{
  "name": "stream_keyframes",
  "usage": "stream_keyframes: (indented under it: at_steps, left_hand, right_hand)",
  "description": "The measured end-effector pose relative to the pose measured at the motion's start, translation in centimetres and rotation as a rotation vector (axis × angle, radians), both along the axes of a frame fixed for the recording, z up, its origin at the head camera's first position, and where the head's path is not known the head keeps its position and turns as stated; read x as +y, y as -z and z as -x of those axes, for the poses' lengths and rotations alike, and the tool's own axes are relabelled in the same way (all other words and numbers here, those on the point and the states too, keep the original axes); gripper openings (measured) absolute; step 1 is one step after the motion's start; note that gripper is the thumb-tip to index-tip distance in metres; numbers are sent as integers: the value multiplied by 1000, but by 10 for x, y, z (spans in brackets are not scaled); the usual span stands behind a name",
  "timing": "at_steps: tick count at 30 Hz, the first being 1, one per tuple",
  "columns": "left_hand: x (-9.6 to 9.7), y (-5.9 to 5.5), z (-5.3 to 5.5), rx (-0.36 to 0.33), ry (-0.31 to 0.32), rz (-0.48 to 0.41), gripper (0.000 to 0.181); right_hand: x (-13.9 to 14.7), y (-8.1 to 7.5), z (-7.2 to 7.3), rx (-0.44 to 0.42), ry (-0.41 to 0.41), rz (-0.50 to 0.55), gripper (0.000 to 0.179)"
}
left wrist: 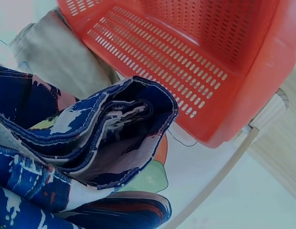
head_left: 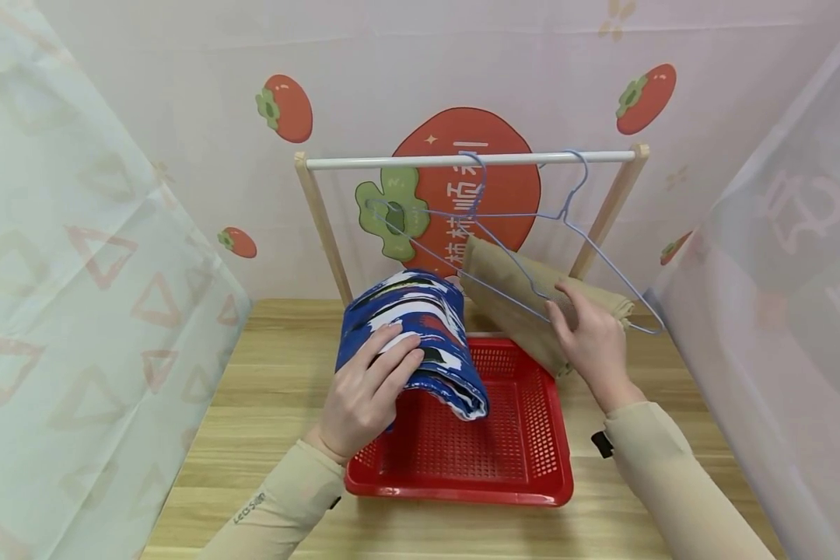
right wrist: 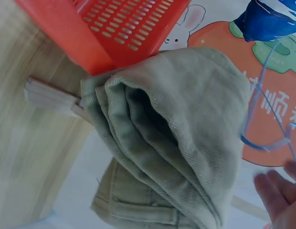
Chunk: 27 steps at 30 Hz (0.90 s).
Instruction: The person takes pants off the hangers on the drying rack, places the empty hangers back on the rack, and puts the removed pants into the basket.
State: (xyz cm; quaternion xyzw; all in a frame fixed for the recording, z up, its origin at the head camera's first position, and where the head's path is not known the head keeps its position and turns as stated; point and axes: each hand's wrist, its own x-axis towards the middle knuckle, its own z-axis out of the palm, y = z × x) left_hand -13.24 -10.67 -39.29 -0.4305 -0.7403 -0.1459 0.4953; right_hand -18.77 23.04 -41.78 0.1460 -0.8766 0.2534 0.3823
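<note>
Gripped from its near side, a blue patterned garment [head_left: 427,311] sits in the left hand [head_left: 364,389], whose fingers spread across the top while the thumb is hidden; it is held raised over the red basket [head_left: 462,495], presumably so that the thick folds do not fall open; the right hand [head_left: 593,342] grasps nothing that shows, its thumb and forefinger parted at the end of one blue hanger [head_left: 509,255]; that one and a second hanger [head_left: 605,255] hook over a white rail [head_left: 392,162], which lets their frames hang free; a khaki garment [head_left: 535,333] shows behind the wires, near the basket's far right corner.

From the left wrist, the blue garment's layered, stitched edges face the camera, with the basket beyond; the hand is out of sight.

From the right wrist, the khaki garment is folded in layers, perhaps borne by a hanger, though the support is hidden; fingers extend beside blurred wire, contact unclear.
</note>
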Motion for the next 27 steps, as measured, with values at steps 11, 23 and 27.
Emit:
stream_keyframes:
  at_steps: [11, 23, 27]
  left_hand:
    - [3, 0, 4, -8, 6, -7, 25]
    - [8, -3, 8, -22, 11, -20, 25]
    - [10, -3, 10, -31, 11, -22, 25]
  right_hand:
    - [-22, -7, -23, 175, -233, -82, 47]
    - [-55, -9, -46, 50, -494, -222, 66]
    - [-63, -10, -52, -16, -531, -253, 75]
